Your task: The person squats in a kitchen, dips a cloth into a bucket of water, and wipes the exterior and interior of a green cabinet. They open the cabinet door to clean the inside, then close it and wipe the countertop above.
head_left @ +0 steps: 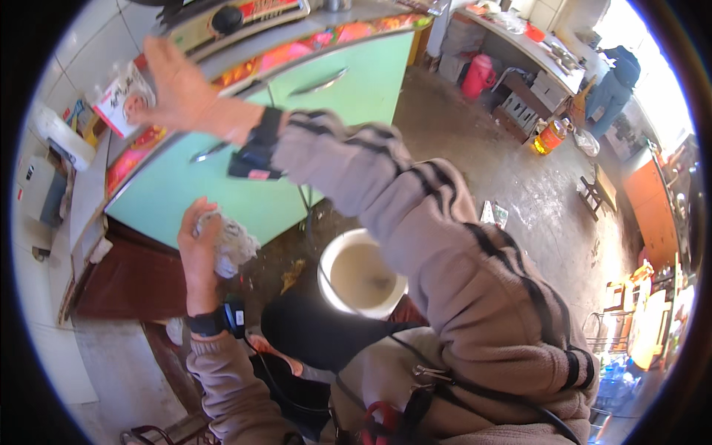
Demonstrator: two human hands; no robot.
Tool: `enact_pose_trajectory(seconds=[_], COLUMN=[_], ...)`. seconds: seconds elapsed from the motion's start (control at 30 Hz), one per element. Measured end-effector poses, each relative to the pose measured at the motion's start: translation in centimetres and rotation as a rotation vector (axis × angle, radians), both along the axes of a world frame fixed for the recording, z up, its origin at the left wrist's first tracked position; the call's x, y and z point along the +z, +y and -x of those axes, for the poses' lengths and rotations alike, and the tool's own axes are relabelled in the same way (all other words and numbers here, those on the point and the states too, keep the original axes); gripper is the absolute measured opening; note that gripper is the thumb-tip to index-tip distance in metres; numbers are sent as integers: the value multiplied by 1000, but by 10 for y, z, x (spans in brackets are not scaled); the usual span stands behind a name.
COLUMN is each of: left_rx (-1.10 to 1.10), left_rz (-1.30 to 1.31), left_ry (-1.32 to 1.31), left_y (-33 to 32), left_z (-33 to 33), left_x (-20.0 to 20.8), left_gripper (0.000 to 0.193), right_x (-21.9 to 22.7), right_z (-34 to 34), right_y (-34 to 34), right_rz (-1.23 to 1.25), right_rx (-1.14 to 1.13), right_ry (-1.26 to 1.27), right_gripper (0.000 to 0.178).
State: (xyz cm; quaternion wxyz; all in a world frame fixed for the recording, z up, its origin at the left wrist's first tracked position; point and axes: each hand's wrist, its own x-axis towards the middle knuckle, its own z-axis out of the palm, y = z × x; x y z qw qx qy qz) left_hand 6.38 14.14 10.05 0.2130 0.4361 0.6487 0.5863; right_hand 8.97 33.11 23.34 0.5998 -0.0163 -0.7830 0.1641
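Observation:
My left hand is closed on a wadded grey-white cloth, held in front of the pale green cabinet. My right arm reaches across the view to the far left. At its end my right hand is spread over the counter, fingers up and thumb apart. Its thumb side overlaps a white package with red print; whether they touch I cannot tell. Below the right forearm stands a white bucket of cloudy water, partly hidden by the sleeve.
A gas stove sits on the counter, whose edge has a colourful fruit-pattern strip. A white jug is at the left wall. Across the floor are a pink thermos, a bottle of yellow oil and a small wooden stool.

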Motion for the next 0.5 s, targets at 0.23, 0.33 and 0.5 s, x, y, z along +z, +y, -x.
enact_pose_trajectory(seconds=[0.23, 0.33, 0.5], left_rx=[43, 56, 74], left_rz=[10, 19, 53], left_ry=[-231, -325, -458], left_y=[-29, -48, -70], left_z=[7, 12, 30], left_x=[-15, -38, -80], left_gripper=[36, 38, 39], right_x=[-84, -190, -389], right_z=[-121, -192, -328], right_y=[48, 55, 32], right_rz=[-5, 294, 595], right_rx=[-8, -90, -294], right_ry=[-86, -578, -1400], right_gripper=[64, 57, 58])
